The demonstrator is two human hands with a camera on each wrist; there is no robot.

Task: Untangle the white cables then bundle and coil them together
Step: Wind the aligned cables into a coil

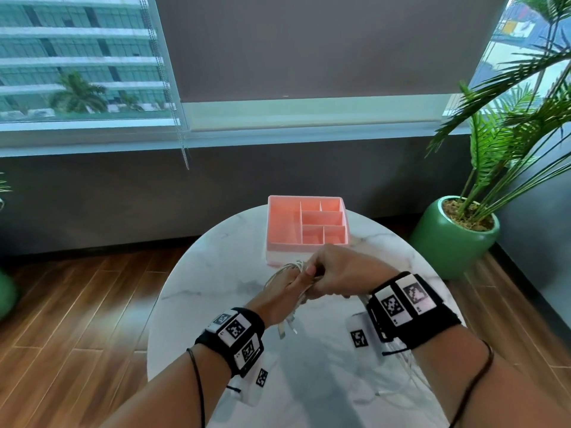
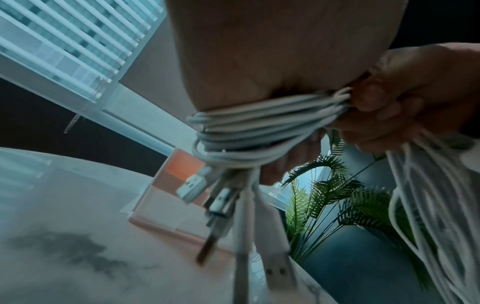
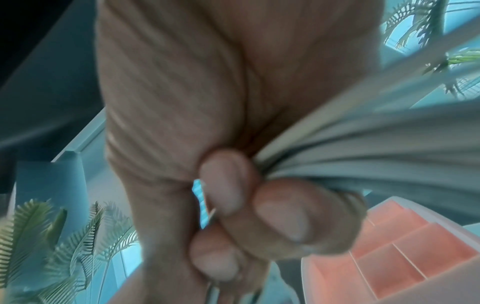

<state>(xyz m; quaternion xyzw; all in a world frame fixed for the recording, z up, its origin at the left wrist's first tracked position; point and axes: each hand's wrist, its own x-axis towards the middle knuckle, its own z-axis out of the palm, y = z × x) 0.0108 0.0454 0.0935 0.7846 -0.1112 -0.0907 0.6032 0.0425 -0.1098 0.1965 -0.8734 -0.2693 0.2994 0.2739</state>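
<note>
Over the round marble table both hands hold the white cables. Several turns of the white cables are wound round my left hand, whose thumb presses on them. Their USB plugs hang down below the palm. My right hand grips the loose run of the cables in a fist right beside the coil, with its fingertips curled over the strands. More slack strands trail under my right wrist onto the table.
A pink divided organiser tray stands just beyond the hands at the table's far side. Two white marker cards lie near the wrists. A palm in a green pot stands on the wooden floor at the right.
</note>
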